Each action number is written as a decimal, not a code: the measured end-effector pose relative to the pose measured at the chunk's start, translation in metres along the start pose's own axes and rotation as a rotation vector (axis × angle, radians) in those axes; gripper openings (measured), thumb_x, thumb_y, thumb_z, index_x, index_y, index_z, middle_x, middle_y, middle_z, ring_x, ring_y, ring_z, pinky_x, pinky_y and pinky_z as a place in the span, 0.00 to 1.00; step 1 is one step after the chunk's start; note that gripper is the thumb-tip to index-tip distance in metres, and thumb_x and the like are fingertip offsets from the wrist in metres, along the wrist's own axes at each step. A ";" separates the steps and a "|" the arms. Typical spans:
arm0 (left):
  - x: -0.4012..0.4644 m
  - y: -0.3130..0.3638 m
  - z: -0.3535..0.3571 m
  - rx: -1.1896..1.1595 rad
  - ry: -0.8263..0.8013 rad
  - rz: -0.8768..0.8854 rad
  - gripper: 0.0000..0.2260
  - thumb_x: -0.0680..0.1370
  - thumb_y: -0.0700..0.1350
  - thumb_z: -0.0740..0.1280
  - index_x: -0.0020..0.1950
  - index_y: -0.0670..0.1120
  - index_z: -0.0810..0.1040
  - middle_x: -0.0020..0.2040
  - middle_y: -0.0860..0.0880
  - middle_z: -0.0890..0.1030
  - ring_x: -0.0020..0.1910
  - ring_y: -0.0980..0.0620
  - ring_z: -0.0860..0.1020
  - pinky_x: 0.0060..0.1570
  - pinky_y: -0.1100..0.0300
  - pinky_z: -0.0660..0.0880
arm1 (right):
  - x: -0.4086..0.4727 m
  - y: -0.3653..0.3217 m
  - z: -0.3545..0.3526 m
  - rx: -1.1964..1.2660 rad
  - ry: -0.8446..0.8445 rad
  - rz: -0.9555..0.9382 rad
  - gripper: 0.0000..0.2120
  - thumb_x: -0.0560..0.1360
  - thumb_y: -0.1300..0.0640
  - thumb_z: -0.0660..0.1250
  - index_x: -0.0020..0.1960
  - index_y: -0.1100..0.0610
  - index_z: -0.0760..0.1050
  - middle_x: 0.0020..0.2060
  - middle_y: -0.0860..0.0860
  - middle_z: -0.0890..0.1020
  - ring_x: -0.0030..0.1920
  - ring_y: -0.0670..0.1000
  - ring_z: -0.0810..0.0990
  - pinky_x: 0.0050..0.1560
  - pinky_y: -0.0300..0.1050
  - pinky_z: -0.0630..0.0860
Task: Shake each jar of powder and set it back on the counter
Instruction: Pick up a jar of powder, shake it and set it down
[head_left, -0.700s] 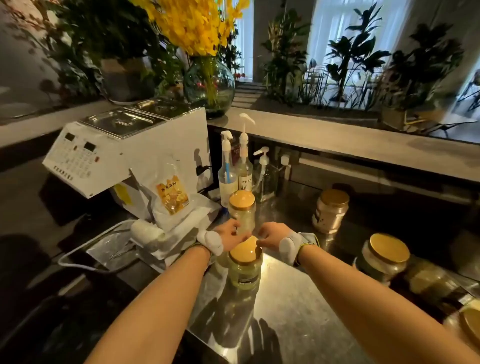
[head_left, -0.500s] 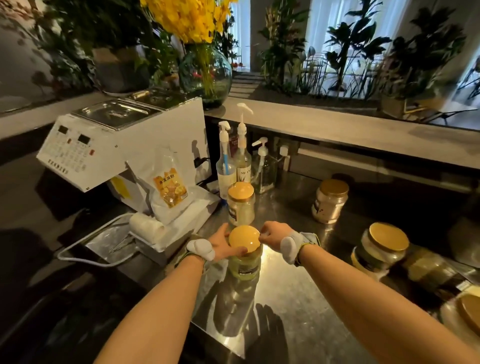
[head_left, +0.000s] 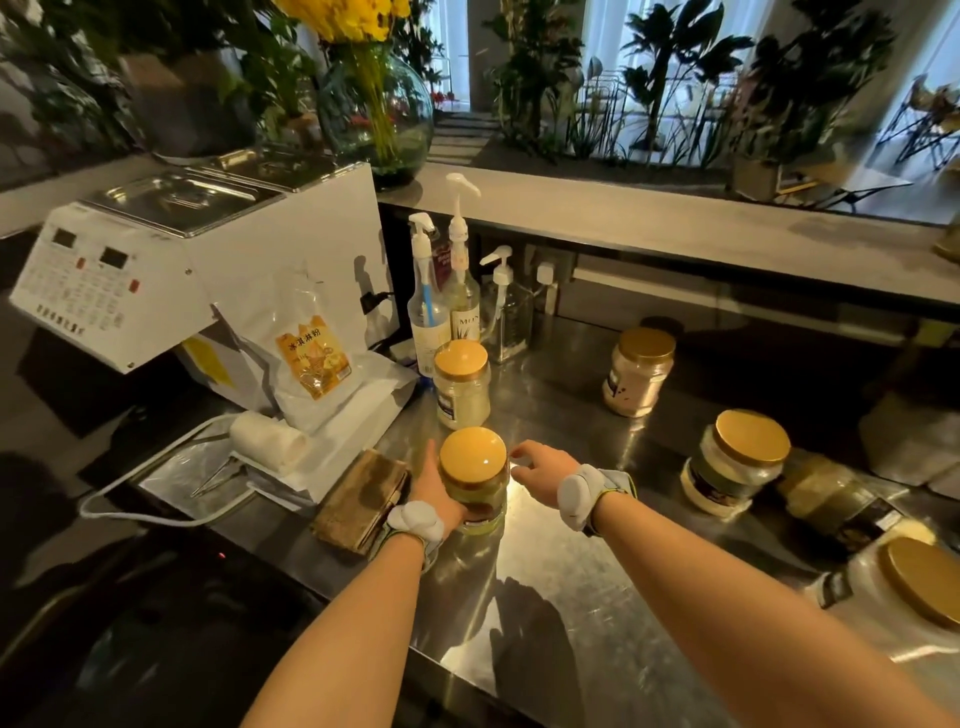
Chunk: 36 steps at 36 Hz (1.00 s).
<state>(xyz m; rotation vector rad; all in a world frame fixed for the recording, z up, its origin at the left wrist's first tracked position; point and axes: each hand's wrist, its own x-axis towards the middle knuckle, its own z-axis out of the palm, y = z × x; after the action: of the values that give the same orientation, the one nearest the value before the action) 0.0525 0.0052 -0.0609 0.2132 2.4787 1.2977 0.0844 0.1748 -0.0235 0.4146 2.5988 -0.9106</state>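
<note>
While gripped from the left, near jar (head_left: 472, 475): upright on the steel counter (head_left: 545, 597), yellow lid up, greenish powder inside.
Left hand (head_left: 434, 486): wrapped round the near jar's left side, palm against the glass; white band at the wrist.
Right hand (head_left: 540, 470): just right of the near jar, apart from it, fingers loosely spread and holding nothing.
Second jar (head_left: 462, 384): directly behind the near jar, pale powder, yellow lid, standing free.
Third jar (head_left: 639, 371): further back and to the right, pinkish powder, gold lid.
Fourth jar (head_left: 735, 462): right of the hands, white powder, tilted towards the camera.
Fifth jar (head_left: 836, 499): lying on its side behind the fourth, green contents.
Sixth jar (head_left: 914, 582): bottom right edge, only the gold lid and white body show.
Pump bottles (head_left: 457, 291): grouped behind the second jar.
White machine (head_left: 197, 260): left, with a powder bag (head_left: 311, 358) leaning on it.
Vase (head_left: 376, 109): on the ledge above, holding yellow flowers.
</note>
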 end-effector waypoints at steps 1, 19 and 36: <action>0.001 -0.001 0.001 0.003 -0.011 0.021 0.26 0.79 0.37 0.66 0.71 0.56 0.60 0.64 0.49 0.73 0.48 0.53 0.76 0.35 0.62 0.80 | -0.002 0.004 0.000 0.005 0.001 0.013 0.21 0.84 0.50 0.60 0.74 0.55 0.68 0.71 0.55 0.76 0.68 0.57 0.76 0.68 0.51 0.73; 0.039 0.092 -0.023 -0.372 -0.143 0.090 0.49 0.51 0.57 0.86 0.68 0.48 0.70 0.62 0.48 0.78 0.61 0.45 0.78 0.57 0.43 0.78 | -0.009 0.021 -0.050 0.813 0.226 0.231 0.28 0.84 0.40 0.54 0.76 0.57 0.65 0.69 0.58 0.75 0.67 0.61 0.76 0.65 0.57 0.75; 0.006 0.228 -0.050 -0.769 -0.348 0.184 0.29 0.64 0.41 0.79 0.62 0.44 0.72 0.61 0.40 0.78 0.65 0.39 0.73 0.58 0.43 0.74 | -0.028 -0.022 -0.140 1.808 0.326 -0.098 0.23 0.77 0.38 0.66 0.60 0.56 0.79 0.52 0.60 0.86 0.52 0.59 0.85 0.62 0.63 0.79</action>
<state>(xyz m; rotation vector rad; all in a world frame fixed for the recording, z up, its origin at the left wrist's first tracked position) 0.0241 0.0997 0.1511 0.4290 1.5671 1.9805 0.0685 0.2436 0.1023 0.8154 1.1712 -3.1335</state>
